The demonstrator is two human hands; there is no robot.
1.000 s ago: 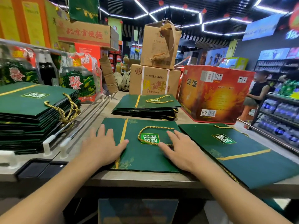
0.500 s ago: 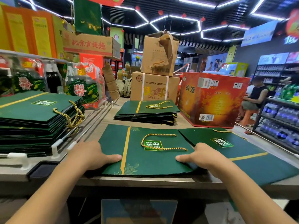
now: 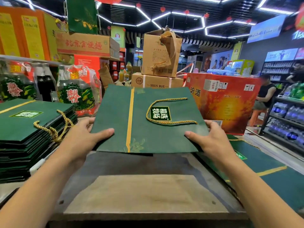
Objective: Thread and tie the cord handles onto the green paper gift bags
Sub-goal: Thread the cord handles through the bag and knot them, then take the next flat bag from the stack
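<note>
A flat green paper gift bag (image 3: 161,137) with a gold stripe hangs in the air above the table, its near edge lifted. A gold cord handle (image 3: 166,111) lies looped on its face around the label. My left hand (image 3: 82,137) grips the bag's left edge, thumb on top. On the opposite edge my right hand (image 3: 212,139) holds it the same way. Another green bag (image 3: 271,176) lies flat on the table at the right, under my right forearm.
A tall stack of finished green bags (image 3: 24,132) with gold cords sits at the left. Cardboard boxes (image 3: 158,79) and a red carton (image 3: 225,104) stand behind. The wooden tabletop (image 3: 144,195) lies below the lifted bag. People sit by drink shelves at the right.
Both hands slid from the bag's face to its side edges, gripped it and lifted it off the table, away from me. The stack behind is now hidden by it.
</note>
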